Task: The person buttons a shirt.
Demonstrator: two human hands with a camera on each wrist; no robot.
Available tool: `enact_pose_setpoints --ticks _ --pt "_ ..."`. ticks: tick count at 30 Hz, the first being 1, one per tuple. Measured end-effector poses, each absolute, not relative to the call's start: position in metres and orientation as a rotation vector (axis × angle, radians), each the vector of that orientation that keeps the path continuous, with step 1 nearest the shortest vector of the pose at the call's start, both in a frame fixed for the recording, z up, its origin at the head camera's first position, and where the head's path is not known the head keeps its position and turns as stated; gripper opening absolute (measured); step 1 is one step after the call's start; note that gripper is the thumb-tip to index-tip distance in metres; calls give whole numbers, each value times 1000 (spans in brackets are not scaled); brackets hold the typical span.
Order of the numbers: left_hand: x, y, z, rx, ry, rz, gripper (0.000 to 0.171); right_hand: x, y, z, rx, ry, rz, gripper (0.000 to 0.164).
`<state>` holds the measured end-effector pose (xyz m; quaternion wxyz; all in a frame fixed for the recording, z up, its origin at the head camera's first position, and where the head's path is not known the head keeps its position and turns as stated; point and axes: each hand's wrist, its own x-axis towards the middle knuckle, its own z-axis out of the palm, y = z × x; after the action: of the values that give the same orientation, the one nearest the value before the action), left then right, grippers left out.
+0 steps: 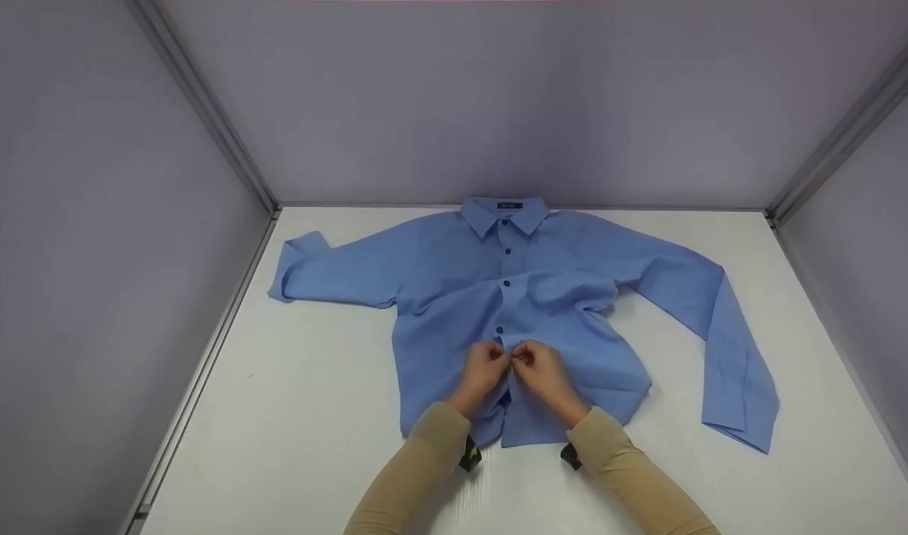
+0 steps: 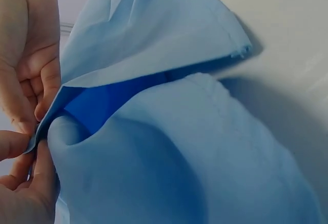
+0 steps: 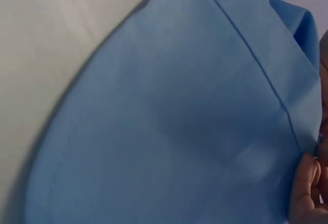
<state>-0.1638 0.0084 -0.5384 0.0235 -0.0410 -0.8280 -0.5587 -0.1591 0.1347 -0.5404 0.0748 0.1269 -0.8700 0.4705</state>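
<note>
A blue long-sleeved button-up shirt [image 1: 454, 312] lies front side up, collar [image 1: 506, 212] at the far edge. Dark buttons run down its middle; the lowest visible button [image 1: 499, 330] sits just beyond the fingertips. My left hand [image 1: 485, 368] pinches the front edge of the shirt. Close beside it, my right hand [image 1: 539, 368] pinches the opposite side of the front opening, fingertips nearly meeting the left ones. In the left wrist view the two front panels gape below the fingers, showing the darker inside [image 2: 97, 103]. Whatever lies between the fingertips is hidden.
The shirt rests on a white table [image 1: 298, 416] with grey panels [image 1: 498, 96] behind and at both sides. One sleeve [image 1: 342, 267] stretches left with its cuff folded over; the other sleeve [image 1: 729, 357] bends down toward the near right. Dark wrist straps [image 1: 470, 455] show below the cuffs.
</note>
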Motion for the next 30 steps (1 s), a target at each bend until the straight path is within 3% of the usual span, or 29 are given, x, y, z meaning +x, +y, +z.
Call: enact_pose_setpoints --ticks 7,15,30 --pt "-163 12 -541 -212 -2562 -1562 12 -155 137 -540 490 -2598 1095 10" --pt "-158 14 -542 -156 -2559 -1663 17 -150 137 -543 497 -2624 1010 10" --pt "-162 8 -536 -267 -2544 -1631 30 -160 138 -543 513 -2589 1299 7"
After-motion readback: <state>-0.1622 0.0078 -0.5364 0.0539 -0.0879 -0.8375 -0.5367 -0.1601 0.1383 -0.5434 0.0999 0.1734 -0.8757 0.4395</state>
